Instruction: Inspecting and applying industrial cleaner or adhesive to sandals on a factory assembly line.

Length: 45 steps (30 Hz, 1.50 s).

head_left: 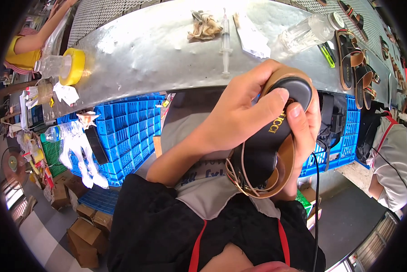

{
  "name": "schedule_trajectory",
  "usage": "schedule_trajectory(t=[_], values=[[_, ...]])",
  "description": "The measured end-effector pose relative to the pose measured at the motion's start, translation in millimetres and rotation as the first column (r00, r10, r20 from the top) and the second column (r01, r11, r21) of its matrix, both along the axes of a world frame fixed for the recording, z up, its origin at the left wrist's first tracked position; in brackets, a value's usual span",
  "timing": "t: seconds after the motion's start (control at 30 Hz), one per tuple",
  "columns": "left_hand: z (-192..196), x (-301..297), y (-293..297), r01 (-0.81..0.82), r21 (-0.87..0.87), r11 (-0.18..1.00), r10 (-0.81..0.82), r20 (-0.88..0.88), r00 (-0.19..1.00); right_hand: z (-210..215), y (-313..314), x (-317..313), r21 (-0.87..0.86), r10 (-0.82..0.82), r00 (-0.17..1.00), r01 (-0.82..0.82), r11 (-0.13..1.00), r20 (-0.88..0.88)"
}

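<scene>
Tan-soled sandal [269, 149] sits clamped between both hands, heel raised for close work: left hand [239, 113] curls over it, thumb pressing the black insole [294, 88]. Right hand [303, 131] grips its far edge above the metal desk [158, 50].

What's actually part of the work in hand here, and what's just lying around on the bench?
In hand:
sandal, black insole and tan sole, straps hanging
left hand, thumb pressing its heel
right hand, gripping from beneath

Lying about:
syringe
crumpled rag
clear bottle
yellow tape roll
finished sandals
</scene>
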<state>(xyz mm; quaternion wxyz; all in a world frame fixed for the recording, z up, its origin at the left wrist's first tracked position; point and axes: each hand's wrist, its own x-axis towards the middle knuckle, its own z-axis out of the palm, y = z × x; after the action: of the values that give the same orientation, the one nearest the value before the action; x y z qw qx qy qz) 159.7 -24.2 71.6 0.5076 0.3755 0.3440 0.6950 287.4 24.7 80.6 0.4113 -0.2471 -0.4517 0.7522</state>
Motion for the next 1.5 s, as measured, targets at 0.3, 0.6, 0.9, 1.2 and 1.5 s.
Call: schedule_trajectory(t=[0.3, 0.6, 0.9, 1.2, 1.5], values=[[20, -2, -3, -0.066, 0.080, 0.995, 0.065, 0.003, 0.998, 4, -10, -2, 0.079, 0.085, 0.994, -0.079, 0.994, -0.074], [6, -8, -5, -0.152, 0.147, 0.977, 0.169, -0.116, 0.979, 3, -13, -5, 0.128, 0.114, 0.993, -0.107, 0.986, -0.045], [2, -24, -9, -0.120, 0.032, 0.992, 0.124, -0.265, 0.956, -1, -11, -5, 0.100, 0.176, 0.976, -0.189, 0.977, 0.125], [-9, -101, -29, -0.409, -0.400, 0.820, 0.112, -0.590, 0.800, -80, 14, 63, -0.260, 0.861, 0.438, -0.827, 0.498, 0.258], [-12, -283, -10, -0.956, -0.121, 0.267, 0.938, -0.197, 0.287, -86, 9, 29, -0.313, 0.648, 0.744, -0.584, 0.749, 0.164]])
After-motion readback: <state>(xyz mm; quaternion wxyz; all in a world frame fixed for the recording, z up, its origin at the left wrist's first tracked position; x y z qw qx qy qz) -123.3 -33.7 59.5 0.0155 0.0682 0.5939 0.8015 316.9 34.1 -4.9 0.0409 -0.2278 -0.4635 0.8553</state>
